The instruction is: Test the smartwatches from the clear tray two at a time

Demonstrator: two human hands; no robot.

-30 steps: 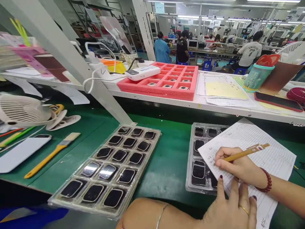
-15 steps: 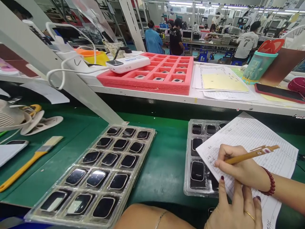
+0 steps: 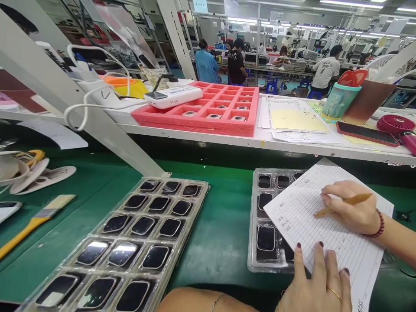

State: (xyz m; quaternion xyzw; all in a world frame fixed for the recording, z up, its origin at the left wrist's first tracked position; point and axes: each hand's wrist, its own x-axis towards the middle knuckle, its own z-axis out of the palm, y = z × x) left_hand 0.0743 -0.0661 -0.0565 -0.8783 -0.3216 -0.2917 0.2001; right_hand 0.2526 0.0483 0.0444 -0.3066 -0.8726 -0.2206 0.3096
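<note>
Gripping a yellow pen [image 3: 344, 199] in our right hand [image 3: 351, 207], we have its tip at a ruled paper form [image 3: 302, 225] at our 3 o'clock. Our left hand [image 3: 316, 284] lies apart from it, open, fingertips [image 3: 325, 260] on the form's lower part. Beneath the form sits a clear plastic tray [image 3: 251, 255] of dark watch screens [image 3: 265, 237], partly covered. At 8 o'clock, on the green bench mat [image 3: 221, 247], lies a second clear tray [image 3: 195, 208] of the same screens. A pink foam tray [image 3: 227, 129] holding small round parts [image 3: 213, 116] stands on the white shelf [image 3: 292, 146] at 12 o'clock.
</note>
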